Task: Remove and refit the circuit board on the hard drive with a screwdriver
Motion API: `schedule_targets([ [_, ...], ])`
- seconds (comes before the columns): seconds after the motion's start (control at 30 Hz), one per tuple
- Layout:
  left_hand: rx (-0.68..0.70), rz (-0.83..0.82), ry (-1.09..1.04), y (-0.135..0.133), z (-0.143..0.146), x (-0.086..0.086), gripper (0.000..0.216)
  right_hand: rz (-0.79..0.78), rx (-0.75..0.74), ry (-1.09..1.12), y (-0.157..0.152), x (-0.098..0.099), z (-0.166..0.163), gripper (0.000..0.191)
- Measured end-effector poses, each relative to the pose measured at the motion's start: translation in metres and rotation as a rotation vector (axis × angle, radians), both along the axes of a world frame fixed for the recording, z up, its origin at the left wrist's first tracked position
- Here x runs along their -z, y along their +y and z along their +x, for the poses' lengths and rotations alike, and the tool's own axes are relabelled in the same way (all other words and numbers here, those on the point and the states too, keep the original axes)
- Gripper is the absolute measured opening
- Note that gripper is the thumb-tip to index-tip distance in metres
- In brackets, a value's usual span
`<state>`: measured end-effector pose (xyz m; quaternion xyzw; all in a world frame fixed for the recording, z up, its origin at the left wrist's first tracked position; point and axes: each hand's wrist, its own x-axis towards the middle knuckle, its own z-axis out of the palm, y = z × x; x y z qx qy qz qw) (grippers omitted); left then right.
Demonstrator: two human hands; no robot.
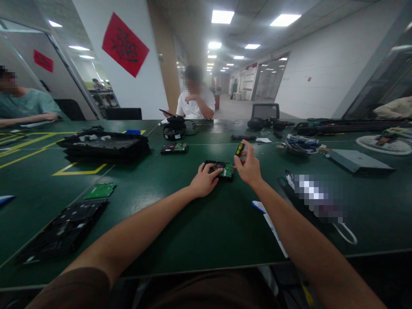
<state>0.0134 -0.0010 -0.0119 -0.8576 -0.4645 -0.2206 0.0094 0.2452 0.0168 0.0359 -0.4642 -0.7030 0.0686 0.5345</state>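
Observation:
A hard drive (pixel 228 170) with a green circuit board lies on the green table in front of me. My left hand (pixel 204 181) grips its left side, fingers laid over the top face and partly hiding it. In my right hand (pixel 250 166) is a screwdriver (pixel 240 148) with a yellow and black handle, pinched upright between thumb and fingers. Its lower end is by the right end of the drive; whether the tip touches a screw I cannot tell. A second hard drive (pixel 174 148) lies apart, farther back to the left.
At left are a black tray (pixel 106 143), a loose green circuit board (pixel 100 190) and a black plastic frame (pixel 64 229). To the right lie a strapped item (pixel 317 197), a grey metal box (pixel 360 161) and a bowl of cables (pixel 301 145). A person (pixel 195 101) sits opposite.

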Motion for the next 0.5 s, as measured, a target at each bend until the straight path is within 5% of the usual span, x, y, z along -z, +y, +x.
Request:
schedule_targets([
  [0.5, 0.010, 0.017, 0.030, 0.0016, -0.0006, 0.0003, 0.050, -0.006, 0.013, 0.011, -0.0007, -0.0001, 0.0002, 0.072],
])
